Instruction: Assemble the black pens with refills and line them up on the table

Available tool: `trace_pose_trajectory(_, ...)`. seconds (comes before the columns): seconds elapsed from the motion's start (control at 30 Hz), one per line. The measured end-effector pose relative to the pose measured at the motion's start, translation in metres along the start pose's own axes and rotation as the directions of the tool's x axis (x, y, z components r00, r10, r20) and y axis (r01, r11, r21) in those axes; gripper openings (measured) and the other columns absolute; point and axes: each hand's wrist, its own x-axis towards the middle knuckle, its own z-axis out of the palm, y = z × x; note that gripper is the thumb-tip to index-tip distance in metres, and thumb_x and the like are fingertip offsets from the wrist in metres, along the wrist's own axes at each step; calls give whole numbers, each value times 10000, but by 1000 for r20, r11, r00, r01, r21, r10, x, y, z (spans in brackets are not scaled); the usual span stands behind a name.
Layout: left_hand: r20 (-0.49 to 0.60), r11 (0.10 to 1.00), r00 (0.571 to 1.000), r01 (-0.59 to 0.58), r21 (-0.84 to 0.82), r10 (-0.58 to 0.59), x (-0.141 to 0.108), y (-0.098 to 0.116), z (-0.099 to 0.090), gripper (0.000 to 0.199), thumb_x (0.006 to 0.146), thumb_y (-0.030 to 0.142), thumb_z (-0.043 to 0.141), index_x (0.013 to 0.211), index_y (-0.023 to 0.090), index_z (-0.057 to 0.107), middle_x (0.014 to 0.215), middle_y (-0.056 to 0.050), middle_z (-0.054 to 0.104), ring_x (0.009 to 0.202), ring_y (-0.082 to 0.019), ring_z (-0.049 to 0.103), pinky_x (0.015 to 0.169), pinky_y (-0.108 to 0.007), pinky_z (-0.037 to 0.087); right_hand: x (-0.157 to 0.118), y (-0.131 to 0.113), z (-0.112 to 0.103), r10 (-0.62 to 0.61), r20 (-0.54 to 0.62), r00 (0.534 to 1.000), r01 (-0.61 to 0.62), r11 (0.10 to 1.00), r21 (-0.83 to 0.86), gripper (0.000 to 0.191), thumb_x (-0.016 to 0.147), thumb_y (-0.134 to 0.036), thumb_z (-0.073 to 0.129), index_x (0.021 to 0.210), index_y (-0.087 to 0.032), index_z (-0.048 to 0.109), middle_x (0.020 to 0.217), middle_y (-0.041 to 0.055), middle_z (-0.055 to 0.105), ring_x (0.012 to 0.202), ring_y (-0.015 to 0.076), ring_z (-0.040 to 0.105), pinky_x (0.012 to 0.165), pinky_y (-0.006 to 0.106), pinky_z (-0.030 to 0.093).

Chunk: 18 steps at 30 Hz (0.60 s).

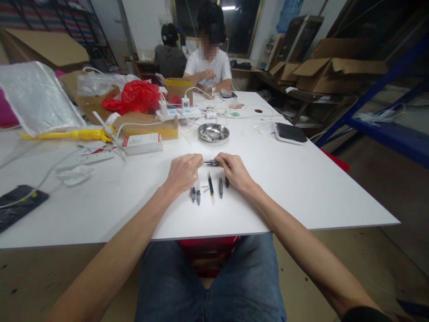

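Observation:
Above the white table (284, 188), my left hand (186, 171) and my right hand (233, 171) face each other, both with fingers closed. Between them runs a small bundle of slim dark pen parts (212, 163), gripped at its two ends; the fingers hide how many there are. Just below lie black pen refills (210, 184) with yellowish ends and small springs (205, 188). Clear pen barrels with dark tips (198, 197) rest near my left hand. A dark grey pen barrel (220, 188) is by my right hand, which partly covers another dark piece (227, 182).
A shiny metal bowl (213, 133) with small items inside stands beyond my hands. To the left are a white-and-red box (142, 143), a power strip (177, 112), cables and a red bag (137, 97). A dark-topped device (290, 133) lies right. A person (221, 67) sits opposite.

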Motion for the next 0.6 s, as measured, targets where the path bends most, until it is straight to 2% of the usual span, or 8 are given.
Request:
trace_pose_trajectory(0.17,69,991,989,125,36,-127,1,4,-4,271,981,233,396,851,217,633,759,-46,687,768,-217,625,646,-311,292,-2,-5,1,-113,-122,986,109,993,-41,96,936,-169,493,873,-205,556,885,63,609,870,214,525,782,326,411)
trace_pose_trajectory(0.23,81,988,985,151,38,-154,1,3,-5,286,974,246,399,809,218,630,729,-47,683,751,-223,629,633,-316,273,-3,-6,2,-160,-144,977,155,987,-50,33,927,-181,538,931,-207,559,944,67,604,920,219,525,815,331,420)
trace_pose_trajectory(0.3,89,987,984,153,49,-157,1,1,-4,299,970,256,401,778,217,626,723,-52,688,744,-228,633,623,-323,256,-3,-6,4,-170,-115,979,165,985,-52,104,943,-253,586,1036,-208,570,996,68,610,940,217,532,840,333,419)
trace_pose_trajectory(0.37,97,990,986,133,55,-138,1,0,-2,302,968,258,402,770,218,626,737,-58,700,748,-231,638,618,-328,249,-3,-6,4,-109,-31,994,106,992,-69,145,988,-325,552,1064,-208,593,933,54,624,872,205,544,820,328,413)
trace_pose_trajectory(0.47,110,992,987,108,62,-114,0,1,1,299,970,263,405,781,221,632,770,-62,718,769,-230,648,620,-327,258,-3,-4,3,-31,33,999,35,992,-118,265,1038,-315,448,883,-194,625,775,41,602,768,195,530,768,325,402)
trace_pose_trajectory(0.53,112,991,986,117,72,-124,0,1,2,304,976,272,399,793,222,637,781,-64,723,783,-231,653,625,-326,267,-3,-3,2,-107,-13,994,105,989,-101,195,1010,-274,503,894,-187,635,862,63,627,860,208,551,805,327,411)
trace_pose_trajectory(0.57,110,989,985,123,76,-131,0,1,2,309,980,274,394,799,222,638,783,-64,724,787,-232,656,627,-325,272,-3,-3,2,-155,-43,987,151,985,-86,119,986,-263,552,972,-186,643,948,76,639,936,217,556,844,331,414)
trace_pose_trajectory(0.6,107,989,985,129,78,-137,0,1,2,311,982,274,390,803,223,640,783,-64,724,789,-232,658,629,-325,275,-3,-3,2,-188,-58,980,184,980,-76,134,964,-264,594,1068,-190,638,1022,84,642,998,225,553,880,336,413)
